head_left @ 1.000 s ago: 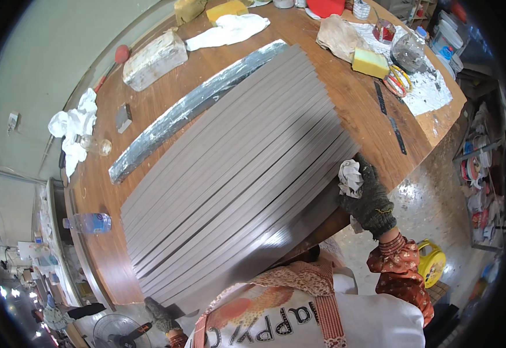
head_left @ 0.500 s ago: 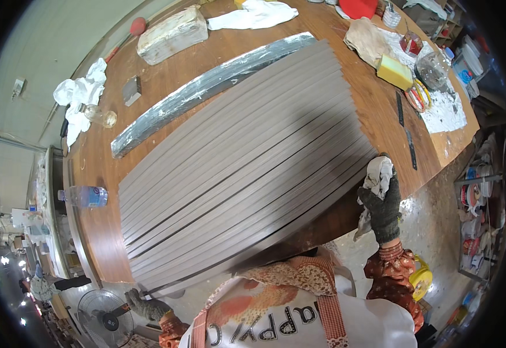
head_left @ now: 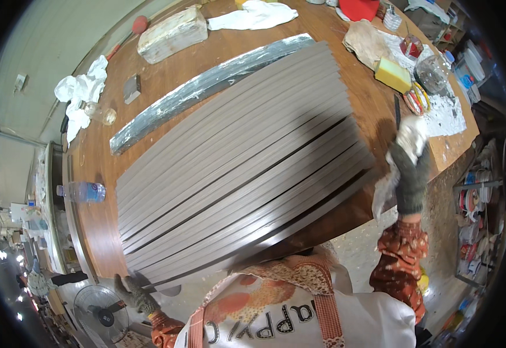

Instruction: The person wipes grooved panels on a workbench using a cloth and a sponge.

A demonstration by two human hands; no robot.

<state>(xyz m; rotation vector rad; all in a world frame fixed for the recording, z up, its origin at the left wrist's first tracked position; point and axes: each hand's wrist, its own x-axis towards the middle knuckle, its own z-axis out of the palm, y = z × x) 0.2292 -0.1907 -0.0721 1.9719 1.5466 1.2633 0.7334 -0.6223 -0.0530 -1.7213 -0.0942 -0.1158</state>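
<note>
A wide row of long grey-brown strips (head_left: 235, 156) lies slantwise side by side on the wooden table, with dark gaps between some of them. My right hand (head_left: 411, 177), in a dark knit glove and slightly blurred, is closed on a white cloth (head_left: 411, 136). It hovers off the right end of the strips, and part of the cloth hangs beside the wrist. At the lower left, my left hand (head_left: 137, 296), also gloved, is at the near corner of the strips with fingers apart. Whether it touches the nearest strip I cannot tell.
Beyond the strips lies a long grey-white smeared bar (head_left: 206, 90). A pale block (head_left: 173, 35) and white cloths (head_left: 85, 93) sit farther back. A plastic bottle (head_left: 82, 192) lies at left. At right are a yellow sponge (head_left: 393, 75) and a glass jar (head_left: 432, 73). A fan (head_left: 103, 316) stands below.
My right hand has moved away from the strips' near right corner, up and rightward with the cloth. My left hand has shifted slightly up and left. Gaps among the nearer strips have widened.
</note>
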